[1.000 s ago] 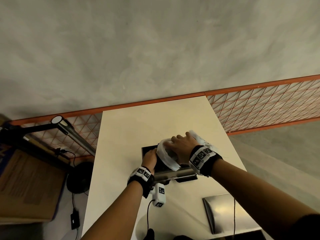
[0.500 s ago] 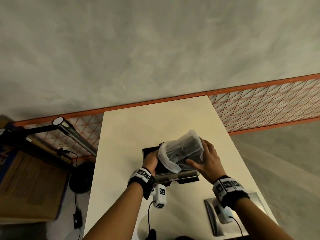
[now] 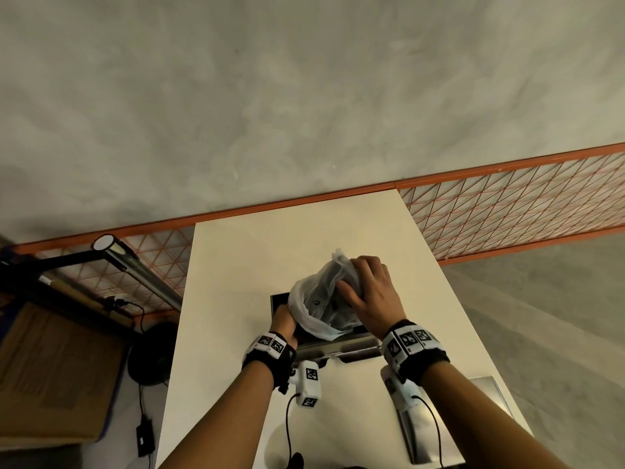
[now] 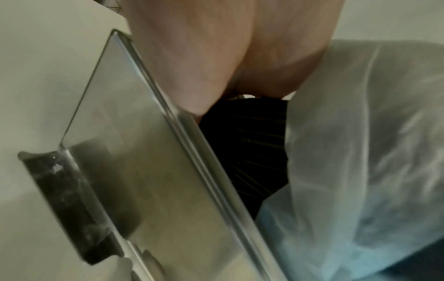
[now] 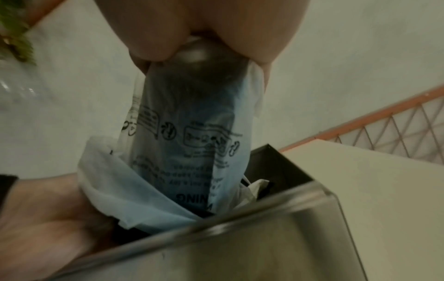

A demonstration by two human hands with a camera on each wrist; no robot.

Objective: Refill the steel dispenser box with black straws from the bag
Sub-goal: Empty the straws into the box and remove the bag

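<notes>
white table (image 3: 236, 265) | orange mesh fence (image 3: 507, 204) | cardboard box (image 3: 50, 367) | steel lid (image 3: 487, 390)

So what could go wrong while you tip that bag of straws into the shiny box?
The bag is tilted with its open end down in the steel box, so black straws could slide out crooked and jam or spill onto the table. The loose plastic hangs over the box rim, so it might catch there. The right hand grips only the bag's top end, and thin plastic may slip.
</notes>
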